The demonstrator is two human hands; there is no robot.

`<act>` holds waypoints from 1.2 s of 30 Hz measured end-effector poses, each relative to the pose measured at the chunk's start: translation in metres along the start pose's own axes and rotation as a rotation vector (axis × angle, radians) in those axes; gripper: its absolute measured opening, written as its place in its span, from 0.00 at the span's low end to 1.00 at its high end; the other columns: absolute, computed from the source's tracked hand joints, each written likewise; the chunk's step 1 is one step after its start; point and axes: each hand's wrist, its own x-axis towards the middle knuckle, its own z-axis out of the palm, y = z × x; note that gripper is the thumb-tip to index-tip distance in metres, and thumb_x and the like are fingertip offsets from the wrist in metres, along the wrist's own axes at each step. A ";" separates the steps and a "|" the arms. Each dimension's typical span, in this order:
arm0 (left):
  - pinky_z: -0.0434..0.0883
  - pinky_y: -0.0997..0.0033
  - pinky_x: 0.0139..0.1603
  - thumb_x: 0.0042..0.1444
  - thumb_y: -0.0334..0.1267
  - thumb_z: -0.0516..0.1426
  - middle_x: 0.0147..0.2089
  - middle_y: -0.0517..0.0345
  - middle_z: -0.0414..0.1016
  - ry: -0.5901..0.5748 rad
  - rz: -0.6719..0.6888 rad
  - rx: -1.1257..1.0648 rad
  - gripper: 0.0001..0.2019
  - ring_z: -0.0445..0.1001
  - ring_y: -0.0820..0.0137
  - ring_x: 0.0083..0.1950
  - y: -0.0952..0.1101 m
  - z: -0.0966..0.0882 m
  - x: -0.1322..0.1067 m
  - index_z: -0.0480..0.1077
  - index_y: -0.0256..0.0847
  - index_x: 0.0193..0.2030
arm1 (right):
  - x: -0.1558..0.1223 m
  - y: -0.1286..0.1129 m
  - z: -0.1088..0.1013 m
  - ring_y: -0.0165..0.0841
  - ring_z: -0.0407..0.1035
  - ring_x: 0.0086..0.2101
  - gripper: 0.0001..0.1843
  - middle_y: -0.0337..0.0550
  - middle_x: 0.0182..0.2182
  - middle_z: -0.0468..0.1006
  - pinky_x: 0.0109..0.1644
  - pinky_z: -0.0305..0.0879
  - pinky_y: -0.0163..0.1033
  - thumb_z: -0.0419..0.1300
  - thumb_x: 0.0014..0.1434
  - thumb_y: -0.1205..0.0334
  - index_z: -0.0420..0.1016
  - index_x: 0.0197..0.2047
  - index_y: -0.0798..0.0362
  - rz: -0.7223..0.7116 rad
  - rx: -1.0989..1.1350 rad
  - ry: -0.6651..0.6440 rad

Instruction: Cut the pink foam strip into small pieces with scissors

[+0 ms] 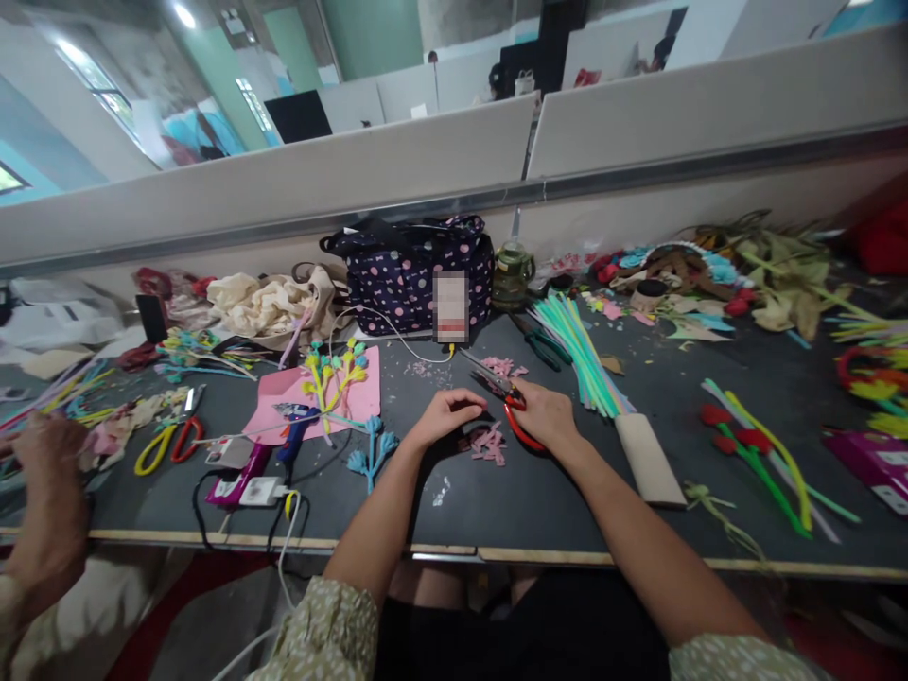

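Observation:
My right hand (545,416) is closed around the red handles of a pair of scissors (489,376), whose blades point up and to the left. Facing it, my left hand (450,416) is curled with thumb and forefinger brought together; anything between their tips is too small or hidden to make out. Just below the scissors lies a small heap of pink snippets (489,443) on the dark table (511,511). More pink cuttings (505,367) are scattered behind the blades.
Left are a pink sheet (273,392), blue glue gun (294,435), purple power strip (245,473) and yellow-and-red scissors (188,440). A co-worker's hand (53,454) is at far left. Behind stands a dotted bag (397,284); pastel stems (578,355) and a beige block (649,459) lie right.

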 end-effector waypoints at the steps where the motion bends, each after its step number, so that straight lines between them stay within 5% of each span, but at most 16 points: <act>1: 0.70 0.67 0.48 0.48 0.36 0.66 0.42 0.48 0.80 0.044 0.037 -0.013 0.10 0.77 0.65 0.43 0.000 0.001 0.001 0.79 0.40 0.39 | 0.000 0.000 0.000 0.36 0.73 0.42 0.17 0.40 0.45 0.80 0.36 0.58 0.34 0.54 0.60 0.58 0.72 0.52 0.44 0.002 0.001 0.001; 7: 0.66 0.65 0.59 0.40 0.31 0.70 0.55 0.45 0.75 0.236 -0.003 -0.379 0.21 0.70 0.61 0.60 -0.015 0.004 0.015 0.77 0.41 0.45 | 0.000 -0.002 -0.001 0.36 0.73 0.41 0.16 0.39 0.44 0.81 0.35 0.57 0.35 0.53 0.60 0.58 0.73 0.50 0.44 0.006 -0.016 0.001; 12: 0.66 0.70 0.57 0.45 0.34 0.69 0.49 0.52 0.76 0.558 -0.033 -0.501 0.16 0.72 0.69 0.55 -0.028 -0.018 0.029 0.75 0.44 0.42 | 0.000 -0.002 -0.001 0.36 0.73 0.43 0.18 0.40 0.45 0.80 0.36 0.58 0.35 0.54 0.59 0.57 0.72 0.52 0.43 0.020 -0.019 -0.022; 18: 0.67 0.74 0.54 0.50 0.44 0.65 0.47 0.58 0.75 0.846 0.148 -0.547 0.15 0.72 0.74 0.54 -0.023 -0.043 0.027 0.72 0.47 0.44 | -0.001 -0.002 0.000 0.36 0.73 0.43 0.16 0.39 0.45 0.81 0.36 0.57 0.34 0.52 0.60 0.59 0.72 0.51 0.44 0.003 0.009 -0.015; 21: 0.67 0.71 0.55 0.50 0.47 0.64 0.52 0.53 0.74 0.756 0.188 -0.573 0.18 0.72 0.69 0.56 -0.021 -0.038 0.024 0.72 0.45 0.47 | -0.001 -0.001 0.000 0.36 0.73 0.42 0.16 0.39 0.44 0.81 0.35 0.57 0.35 0.53 0.59 0.58 0.73 0.50 0.44 -0.004 0.009 -0.010; 24: 0.69 0.64 0.55 0.50 0.52 0.63 0.53 0.47 0.73 0.502 0.070 -0.657 0.21 0.72 0.62 0.57 -0.020 -0.026 0.026 0.73 0.41 0.46 | -0.001 -0.001 0.001 0.36 0.73 0.42 0.17 0.38 0.44 0.81 0.35 0.57 0.35 0.53 0.60 0.58 0.72 0.51 0.43 -0.013 0.003 -0.003; 26: 0.70 0.61 0.54 0.51 0.54 0.62 0.51 0.45 0.73 0.432 -0.025 -0.700 0.21 0.72 0.60 0.57 -0.021 -0.023 0.030 0.74 0.39 0.43 | -0.001 -0.001 0.001 0.36 0.73 0.42 0.17 0.38 0.44 0.81 0.36 0.58 0.35 0.53 0.60 0.58 0.72 0.52 0.43 -0.018 -0.002 -0.007; 28: 0.70 0.61 0.53 0.51 0.53 0.63 0.49 0.46 0.74 0.517 -0.034 -0.706 0.19 0.72 0.62 0.55 -0.023 -0.026 0.033 0.74 0.40 0.40 | -0.001 -0.001 0.001 0.36 0.73 0.42 0.18 0.38 0.44 0.81 0.36 0.58 0.35 0.54 0.59 0.58 0.72 0.52 0.43 -0.018 -0.005 -0.015; 33: 0.69 0.71 0.48 0.47 0.46 0.64 0.44 0.56 0.74 0.977 0.232 -0.596 0.14 0.74 0.72 0.48 -0.025 -0.045 0.028 0.72 0.44 0.39 | 0.000 -0.001 0.002 0.36 0.73 0.42 0.20 0.39 0.42 0.81 0.36 0.58 0.35 0.53 0.60 0.58 0.71 0.55 0.42 -0.013 -0.011 -0.017; 36: 0.69 0.73 0.36 0.45 0.47 0.64 0.35 0.56 0.75 0.924 0.126 -0.480 0.14 0.74 0.74 0.34 -0.025 -0.045 0.020 0.72 0.41 0.35 | -0.001 -0.001 0.002 0.37 0.73 0.42 0.19 0.40 0.42 0.81 0.36 0.58 0.35 0.52 0.60 0.58 0.72 0.54 0.42 -0.021 -0.016 -0.004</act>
